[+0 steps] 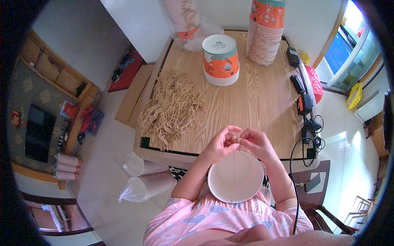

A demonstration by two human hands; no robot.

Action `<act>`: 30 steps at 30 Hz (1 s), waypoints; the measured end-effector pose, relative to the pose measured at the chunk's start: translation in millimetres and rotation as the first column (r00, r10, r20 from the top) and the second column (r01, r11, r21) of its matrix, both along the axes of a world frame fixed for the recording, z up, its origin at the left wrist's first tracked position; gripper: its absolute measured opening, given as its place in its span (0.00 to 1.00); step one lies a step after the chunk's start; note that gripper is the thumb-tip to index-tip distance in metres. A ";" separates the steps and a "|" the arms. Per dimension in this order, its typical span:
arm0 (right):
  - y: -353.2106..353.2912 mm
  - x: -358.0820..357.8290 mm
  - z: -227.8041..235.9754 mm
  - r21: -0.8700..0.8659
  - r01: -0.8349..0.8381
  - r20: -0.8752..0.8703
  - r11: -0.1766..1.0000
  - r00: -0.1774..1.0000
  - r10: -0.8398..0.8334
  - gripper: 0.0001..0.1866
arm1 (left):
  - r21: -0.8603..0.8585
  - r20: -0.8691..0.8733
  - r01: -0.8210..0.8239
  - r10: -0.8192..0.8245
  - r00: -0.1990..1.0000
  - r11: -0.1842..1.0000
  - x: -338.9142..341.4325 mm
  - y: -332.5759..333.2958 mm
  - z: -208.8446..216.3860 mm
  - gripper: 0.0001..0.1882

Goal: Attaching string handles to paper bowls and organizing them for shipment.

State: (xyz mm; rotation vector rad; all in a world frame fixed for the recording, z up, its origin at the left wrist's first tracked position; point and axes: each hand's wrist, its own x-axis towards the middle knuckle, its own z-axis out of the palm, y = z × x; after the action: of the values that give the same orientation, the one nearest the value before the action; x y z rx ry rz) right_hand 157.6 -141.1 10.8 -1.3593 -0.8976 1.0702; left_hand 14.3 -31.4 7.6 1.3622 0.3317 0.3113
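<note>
We are pinching a cord (234, 166) with both grips, our left hand (221, 145) and right hand (257, 143) meeting near the frame's centre; it is crossing a bucket (250, 176) at lower centre, and twine (172, 108) is lying on the table (266, 94), left of centre

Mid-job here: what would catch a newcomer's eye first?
Probably the tangled heap of tan cords on the left of the table, and the upturned orange-and-teal tub stack toward its far edge. Below centre, the left hand and right hand meet at a thin cord across a white tub's open mouth.
</note>
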 end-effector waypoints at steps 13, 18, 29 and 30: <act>0.1 -0.8 -1.8 -0.009 0.110 -0.035 0.994 0.993 -0.111 0.04 | -0.726 0.214 0.150 0.013 0.977 0.671 0.1 13.0 -11.2 0.26; 0.9 6.7 0.0 0.051 0.135 -0.511 0.989 0.855 -0.091 0.04 | -0.634 0.082 0.003 0.064 0.995 0.773 3.5 4.1 -4.5 0.26; 21.8 16.1 10.4 0.271 0.327 -0.510 0.906 0.846 -0.153 0.13 | 0.001 -0.187 0.024 -0.023 0.982 1.000 10.5 -3.4 4.3 0.06; 22.0 16.7 12.3 0.267 0.328 -0.511 0.906 0.845 -0.156 0.13 | -0.002 -0.189 0.025 -0.025 0.982 1.000 10.3 -4.6 6.9 0.06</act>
State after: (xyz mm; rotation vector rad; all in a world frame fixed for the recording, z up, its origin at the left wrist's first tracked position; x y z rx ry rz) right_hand 174.3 -119.1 23.0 -0.8272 -0.4894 0.9344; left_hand 24.6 -35.9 14.5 1.3984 0.4723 0.1608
